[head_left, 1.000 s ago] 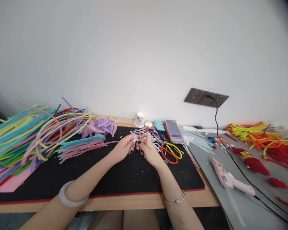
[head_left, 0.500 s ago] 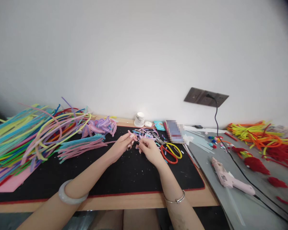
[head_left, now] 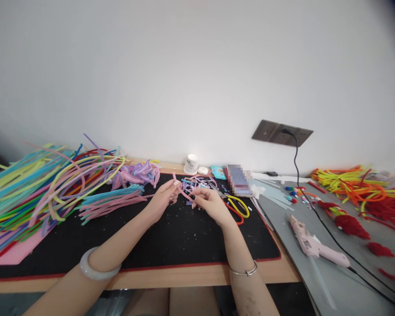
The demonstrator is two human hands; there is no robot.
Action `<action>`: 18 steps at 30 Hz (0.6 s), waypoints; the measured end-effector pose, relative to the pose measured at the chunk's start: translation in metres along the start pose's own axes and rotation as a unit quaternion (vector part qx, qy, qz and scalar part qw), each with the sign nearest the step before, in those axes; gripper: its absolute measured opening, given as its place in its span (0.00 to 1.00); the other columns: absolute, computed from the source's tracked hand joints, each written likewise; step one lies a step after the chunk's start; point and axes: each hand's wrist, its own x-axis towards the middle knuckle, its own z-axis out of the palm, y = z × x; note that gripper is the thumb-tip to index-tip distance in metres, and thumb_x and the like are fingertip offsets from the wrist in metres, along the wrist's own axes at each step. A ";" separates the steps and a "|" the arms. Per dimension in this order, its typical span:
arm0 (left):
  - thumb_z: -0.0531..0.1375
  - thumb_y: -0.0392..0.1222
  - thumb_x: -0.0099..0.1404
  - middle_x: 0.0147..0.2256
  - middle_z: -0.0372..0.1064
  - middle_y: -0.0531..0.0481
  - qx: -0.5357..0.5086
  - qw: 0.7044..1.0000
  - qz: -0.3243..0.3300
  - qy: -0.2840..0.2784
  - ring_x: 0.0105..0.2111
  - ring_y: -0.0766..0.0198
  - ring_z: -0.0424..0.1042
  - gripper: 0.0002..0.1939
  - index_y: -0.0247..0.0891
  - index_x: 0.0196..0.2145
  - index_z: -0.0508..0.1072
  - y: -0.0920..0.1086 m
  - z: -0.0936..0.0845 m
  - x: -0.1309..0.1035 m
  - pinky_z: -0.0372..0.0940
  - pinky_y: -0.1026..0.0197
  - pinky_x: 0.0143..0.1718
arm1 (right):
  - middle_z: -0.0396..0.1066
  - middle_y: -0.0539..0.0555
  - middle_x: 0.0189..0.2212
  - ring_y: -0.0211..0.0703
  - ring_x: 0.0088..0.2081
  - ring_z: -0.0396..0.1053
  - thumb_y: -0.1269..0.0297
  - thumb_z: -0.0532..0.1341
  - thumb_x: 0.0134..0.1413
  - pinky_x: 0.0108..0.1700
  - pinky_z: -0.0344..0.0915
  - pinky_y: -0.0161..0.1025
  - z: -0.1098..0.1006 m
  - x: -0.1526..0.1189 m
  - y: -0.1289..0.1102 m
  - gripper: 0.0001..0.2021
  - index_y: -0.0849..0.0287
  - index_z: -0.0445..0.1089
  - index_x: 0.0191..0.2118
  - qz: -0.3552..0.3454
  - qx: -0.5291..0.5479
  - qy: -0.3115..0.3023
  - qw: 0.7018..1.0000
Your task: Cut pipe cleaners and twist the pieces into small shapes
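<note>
A pink pipe cleaner point(head_left: 183, 193) is stretched between my two hands above the black mat point(head_left: 145, 245). Its upper end sticks up past the fingers of my left hand point(head_left: 164, 197), which pinch it. My right hand point(head_left: 209, 204) grips its other side between thumb and finger. Just behind the hands lies a heap of short pink, purple and blue pipe cleaner pieces point(head_left: 197, 182). Scissors with red and yellow handles point(head_left: 238, 207) rest to the right, partly covered by my right hand.
Large bundles of coloured pipe cleaners point(head_left: 52, 184) fill the left side, beside purple-pink twisted shapes point(head_left: 136, 172). A white cup point(head_left: 191, 163) stands by the wall. On the right grey surface lie a pink glue gun point(head_left: 316, 245) with its cord, and red fuzzy pieces point(head_left: 352, 226).
My right hand has moved a little to the right, away from my left. More of the pink pipe cleaner now shows between them, and my right hand covers more of the scissors.
</note>
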 end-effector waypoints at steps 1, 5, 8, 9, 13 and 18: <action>0.53 0.50 0.61 0.20 0.41 0.60 0.004 1.000 -0.001 0.010 0.18 0.75 0.42 0.14 0.36 0.29 0.60 0.001 -0.001 0.000 0.42 0.70 0.19 | 0.69 0.48 0.20 0.32 0.21 0.61 0.68 0.58 0.47 0.25 0.54 0.30 -0.001 0.000 0.001 0.06 0.61 0.69 0.33 0.010 0.023 0.005 1.000; 0.51 0.52 0.62 0.20 0.39 0.61 0.041 0.999 0.003 0.003 0.17 0.74 0.41 0.15 0.36 0.30 0.61 -0.002 -0.002 0.000 0.42 0.70 0.18 | 0.68 0.47 0.19 0.30 0.18 0.60 0.69 0.62 0.41 0.21 0.54 0.28 -0.001 0.001 0.008 0.05 0.62 0.68 0.29 0.029 0.099 0.068 0.992; 0.49 0.54 0.62 0.19 0.39 0.61 0.081 0.996 0.002 -0.035 0.17 0.74 0.40 0.16 0.36 0.31 0.61 -0.007 -0.001 0.000 0.41 0.70 0.17 | 0.67 0.47 0.17 0.29 0.16 0.60 0.69 0.63 0.39 0.20 0.54 0.28 0.003 0.002 0.008 0.05 0.62 0.66 0.26 0.030 0.146 0.107 0.983; 0.48 0.54 0.63 0.19 0.39 0.61 0.098 0.994 0.000 -0.050 0.17 0.74 0.40 0.17 0.36 0.32 0.62 -0.009 0.000 0.000 0.41 0.70 0.17 | 0.67 0.47 0.17 0.29 0.16 0.60 0.69 0.64 0.39 0.20 0.54 0.28 0.004 0.002 0.007 0.06 0.62 0.66 0.25 0.029 0.159 0.108 0.981; 0.46 0.55 0.63 0.18 0.42 0.61 0.193 0.978 0.015 -0.082 0.17 0.72 0.43 0.18 0.37 0.31 0.62 -0.014 0.001 -0.002 0.42 0.69 0.17 | 0.66 0.46 0.17 0.29 0.17 0.59 0.69 0.65 0.39 0.20 0.55 0.28 0.008 0.002 0.003 0.07 0.62 0.65 0.24 0.027 0.216 0.089 0.972; 0.43 0.53 0.64 0.19 0.47 0.58 0.293 0.948 0.033 -0.123 0.18 0.70 0.48 0.19 0.37 0.29 0.63 -0.007 0.005 -0.009 0.46 0.67 0.19 | 0.65 0.47 0.19 0.30 0.19 0.59 0.64 0.64 0.43 0.23 0.57 0.29 0.008 0.002 0.005 0.07 0.62 0.66 0.26 0.000 0.228 0.080 0.970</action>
